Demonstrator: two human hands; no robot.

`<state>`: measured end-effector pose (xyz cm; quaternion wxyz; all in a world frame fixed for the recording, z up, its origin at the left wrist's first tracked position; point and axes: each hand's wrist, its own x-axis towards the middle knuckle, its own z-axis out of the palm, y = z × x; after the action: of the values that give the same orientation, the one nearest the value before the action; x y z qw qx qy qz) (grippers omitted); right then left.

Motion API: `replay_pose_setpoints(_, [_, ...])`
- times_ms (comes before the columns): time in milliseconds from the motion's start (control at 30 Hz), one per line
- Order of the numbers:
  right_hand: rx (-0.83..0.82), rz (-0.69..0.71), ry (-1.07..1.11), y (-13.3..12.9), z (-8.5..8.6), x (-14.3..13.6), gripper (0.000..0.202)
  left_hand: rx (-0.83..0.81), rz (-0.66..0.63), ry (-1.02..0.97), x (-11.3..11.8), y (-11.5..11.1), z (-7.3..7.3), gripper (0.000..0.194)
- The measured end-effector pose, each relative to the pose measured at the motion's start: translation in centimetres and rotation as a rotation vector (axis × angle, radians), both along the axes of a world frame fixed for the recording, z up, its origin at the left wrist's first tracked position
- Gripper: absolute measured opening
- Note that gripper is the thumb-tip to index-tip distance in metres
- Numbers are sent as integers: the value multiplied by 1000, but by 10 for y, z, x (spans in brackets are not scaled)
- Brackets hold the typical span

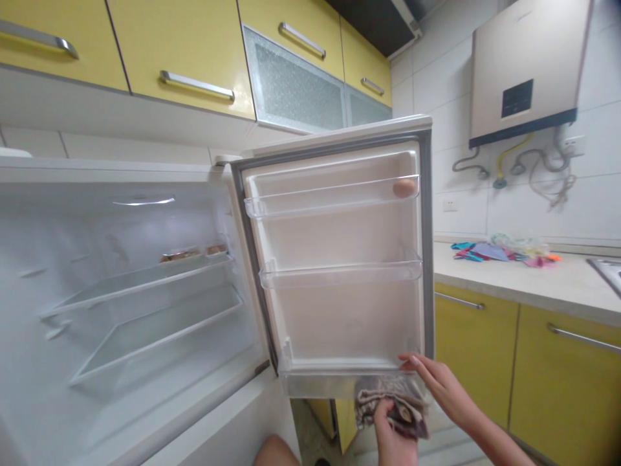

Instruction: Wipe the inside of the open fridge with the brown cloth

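Note:
A refrigerator door stands wide open, with three clear shelves on its inner side. My left hand is closed on a folded brown and beige cloth, held against the front of the lowest door shelf. Just above and to the right, my right hand has its fingers stretched out at the right end of that shelf, near the door's edge. A brown egg lies at the right end of the top door shelf.
Inside the refrigerator, glass shelves hold small packages at the back. Colourful cloths and plastic lie on the counter at right. A water heater hangs above; yellow cabinets line the top.

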<state>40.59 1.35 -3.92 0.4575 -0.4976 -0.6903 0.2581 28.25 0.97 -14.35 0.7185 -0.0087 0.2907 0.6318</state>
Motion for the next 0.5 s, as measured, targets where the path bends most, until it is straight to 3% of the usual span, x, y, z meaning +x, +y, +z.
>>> replay_pose_setpoints(133, [-10,15,8,-2,-1,0,59,29,-111,-226,22,-5,-1,10])
replay_pose_setpoints(267, [-16,15,8,-3,-4,2,57,95,-261,-207,19,-8,3,29])
replay_pose_setpoints(400, [-14,20,30,-4,-4,2,58,124,-231,-17,-4,-9,6,40])
replay_pose_setpoints(500, [5,21,29,-3,-5,2,56,82,-114,122,-42,-6,9,38])
